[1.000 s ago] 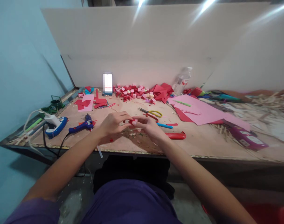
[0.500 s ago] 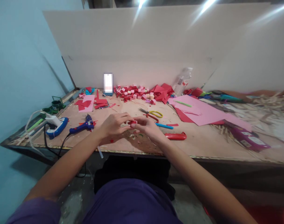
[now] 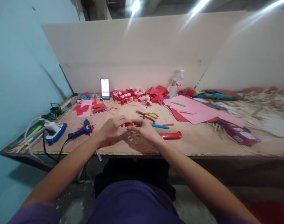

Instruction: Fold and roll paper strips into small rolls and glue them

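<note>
A small red paper box (image 3: 130, 124) is held up between my two hands just above the near part of the table. My right hand (image 3: 143, 129) pinches it from the right, thumb and fingers closed on its side. From the left, my left hand (image 3: 112, 128) closes its fingertips against the same box. Fingers hide part of the box. Just beyond my right hand lie yellow-and-red-handled scissors (image 3: 147, 114) and a blue stick-like tool (image 3: 160, 126). A red-handled cutter (image 3: 171, 135) rests to the right of that hand.
At left are a blue glue gun (image 3: 80, 131) and a power strip (image 3: 56, 133) with cables. Along the back stand a phone (image 3: 104, 88), a heap of small red and pink boxes (image 3: 130, 95) and a plastic bottle (image 3: 176, 82). Pink paper sheets (image 3: 190, 109) lie at right.
The camera view has tilted up slightly and turned a little to the right. Both hands stay on the red paper box, with only small shifts of the fingers.
</note>
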`<state>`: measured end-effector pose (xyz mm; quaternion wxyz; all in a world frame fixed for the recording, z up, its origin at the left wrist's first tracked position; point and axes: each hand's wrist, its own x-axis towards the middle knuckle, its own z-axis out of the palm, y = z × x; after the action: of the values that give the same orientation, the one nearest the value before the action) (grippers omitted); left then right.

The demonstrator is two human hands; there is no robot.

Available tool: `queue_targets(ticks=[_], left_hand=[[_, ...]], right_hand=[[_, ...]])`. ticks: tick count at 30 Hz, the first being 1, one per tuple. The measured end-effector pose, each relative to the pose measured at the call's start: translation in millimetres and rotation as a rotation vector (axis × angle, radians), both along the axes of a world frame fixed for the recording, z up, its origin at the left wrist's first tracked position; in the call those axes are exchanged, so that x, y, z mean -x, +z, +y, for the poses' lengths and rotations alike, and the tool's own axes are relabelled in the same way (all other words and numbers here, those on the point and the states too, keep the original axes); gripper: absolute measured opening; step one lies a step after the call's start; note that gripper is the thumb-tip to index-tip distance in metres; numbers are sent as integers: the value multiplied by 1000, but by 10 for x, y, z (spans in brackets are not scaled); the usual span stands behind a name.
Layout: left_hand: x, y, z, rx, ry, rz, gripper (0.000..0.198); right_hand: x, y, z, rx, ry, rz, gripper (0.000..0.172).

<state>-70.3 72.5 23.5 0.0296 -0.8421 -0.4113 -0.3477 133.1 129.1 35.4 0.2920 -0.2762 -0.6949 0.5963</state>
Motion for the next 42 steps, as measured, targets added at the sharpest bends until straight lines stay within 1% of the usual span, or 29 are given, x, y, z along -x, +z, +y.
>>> queue_targets(ticks=[9,13,19,27,33,36,39,42], left_hand=[[-4,-7,13,-15,2,-4,25],[-11,14,-2,-8,-4,-9,26],[-32,65,-44,28,1,8,25],[-23,42,-17,15,-18,28,30],[-27,85,-55,-14,30,20,30],[-17,86,-43,-49,79,-15,31],[5,73,-17,-77,121,-52,39],[29,55,7,-94,129,-62,49]], right_hand=[[-18,-14,8,-34,34,-3,37],[-16,-6,2,-37,18,9,32],[-16,1,-2,-13,-3,-5,29],[-15,23,-23,47,11,46,27],[-21,35,-41,93,-42,75,36],[-19,18,-20,108,-86,75,35],[-13,-4,4,105,-123,78,36],[-5,-19,20,123,-150,84,39]])
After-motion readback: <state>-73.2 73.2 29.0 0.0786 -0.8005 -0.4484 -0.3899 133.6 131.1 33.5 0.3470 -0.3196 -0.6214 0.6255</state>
